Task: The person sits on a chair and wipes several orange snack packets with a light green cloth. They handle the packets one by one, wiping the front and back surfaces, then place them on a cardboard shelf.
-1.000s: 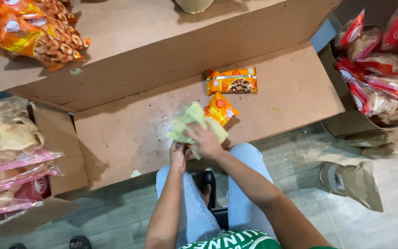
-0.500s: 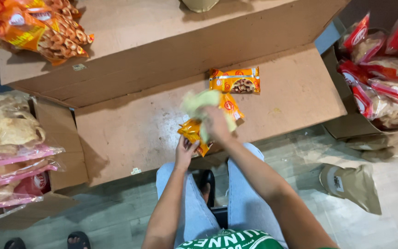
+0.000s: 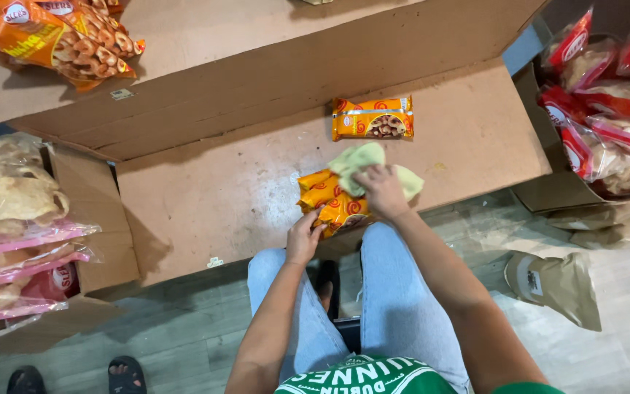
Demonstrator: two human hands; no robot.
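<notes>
Seated person, head view, both hands at the near edge of a flattened cardboard worktop (image 3: 242, 190). Left hand (image 3: 305, 239): fingers closed on the lower end of an orange snack packet (image 3: 333, 203), which lies tilted on the cardboard near its front edge. Right hand (image 3: 382, 188): palm down, pressing a pale green cloth (image 3: 359, 158) onto the upper part of the same packet; cloth bunched under the fingers, spilling out to both sides of the hand. Second orange packet (image 3: 372, 117): flat, lengthwise, further back on the cardboard, apart from both hands. Far left corner: large orange bags of ring-shaped snacks (image 3: 60, 36) on a raised cardboard flap. Left side: clear bags of pale crackers with pink trim (image 3: 16, 219), stacked in an open carton. Right side: red-and-clear snack bags (image 3: 614, 102), heaped in another carton. Floor, right: brown paper bag (image 3: 555, 284), lying on its side. Person's knees in light jeans below the worktop edge.
</notes>
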